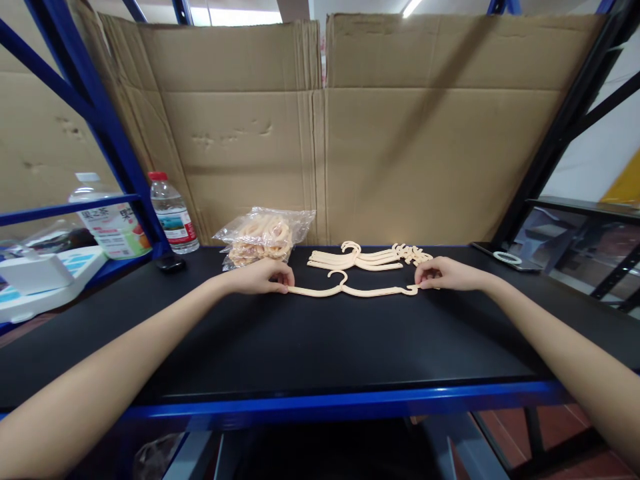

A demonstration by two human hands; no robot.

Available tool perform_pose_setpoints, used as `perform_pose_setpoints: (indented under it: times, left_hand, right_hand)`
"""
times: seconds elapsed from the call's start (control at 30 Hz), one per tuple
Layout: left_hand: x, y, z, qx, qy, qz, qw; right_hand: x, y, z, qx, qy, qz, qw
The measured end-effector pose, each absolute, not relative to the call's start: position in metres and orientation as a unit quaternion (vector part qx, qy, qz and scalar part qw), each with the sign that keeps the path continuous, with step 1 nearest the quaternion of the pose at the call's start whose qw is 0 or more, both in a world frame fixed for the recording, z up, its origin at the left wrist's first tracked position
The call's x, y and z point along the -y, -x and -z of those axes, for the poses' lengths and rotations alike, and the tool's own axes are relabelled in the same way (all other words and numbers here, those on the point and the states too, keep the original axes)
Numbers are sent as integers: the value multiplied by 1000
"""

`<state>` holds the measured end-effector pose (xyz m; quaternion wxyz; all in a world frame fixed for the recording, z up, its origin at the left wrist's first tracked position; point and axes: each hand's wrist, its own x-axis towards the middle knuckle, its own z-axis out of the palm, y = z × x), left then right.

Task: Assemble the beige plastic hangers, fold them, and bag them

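A cream clothes hanger (373, 293) lies flat on the black tabletop (320, 347), its hook pointing away from me. My left hand (266, 276) pinches the tip of its left arm between thumb and fingers. At the other end, my right hand (445, 274) has its fingers closed on the hanger's right tip, beside a small curved hook piece there; the fingertips partly cover this spot. Just behind lies a stack of matching hangers (377, 266), with a heap of small cream hook pieces (414, 253) at its right end, close to my right hand.
Behind my left hand sits a clear plastic bag (263, 237) of cream parts. Further left stand a red-capped water bottle (173, 217), a larger bottle (113, 223) and a black mouse-like object (171, 263). Cardboard panels (425, 147) wall the back; a white ring (507, 257) lies right.
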<state>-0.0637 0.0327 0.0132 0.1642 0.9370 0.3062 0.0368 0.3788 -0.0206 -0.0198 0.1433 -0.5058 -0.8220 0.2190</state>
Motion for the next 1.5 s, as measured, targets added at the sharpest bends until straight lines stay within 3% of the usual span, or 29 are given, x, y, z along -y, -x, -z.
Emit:
perform_pose_setpoints:
  times: [0.4, 0.57, 0.77, 0.93, 1.2, 1.37, 1.5]
  left_hand:
    - [-29, 60, -12, -319, -936, -69, 134]
    - [-25, 52, -6, -324, -923, -200, 61]
    - [-31, 48, 8, -332, -909, -238, 86]
    - [-36, 44, 11, -340, -909, -229, 78]
    - [-58, 8, 8, -324, -936, -131, -48]
    - [-64, -6, 12, -308, -941, -121, -70]
    - [-64, -10, 13, -307, -940, -126, -84]
  right_hand:
    - [23, -376, 17, 829, 504, -196, 144]
    - [21, -377, 16, 818, 507, -164, 217]
    - [14, -383, 22, 785, 550, -100, 267]
    - [7, -387, 22, 779, 569, -33, 260]
    - [-22, -400, 14, 777, 585, 47, 227]
    - [-29, -411, 19, 809, 561, 31, 173]
    - [-28, -417, 28, 818, 547, 6, 176]
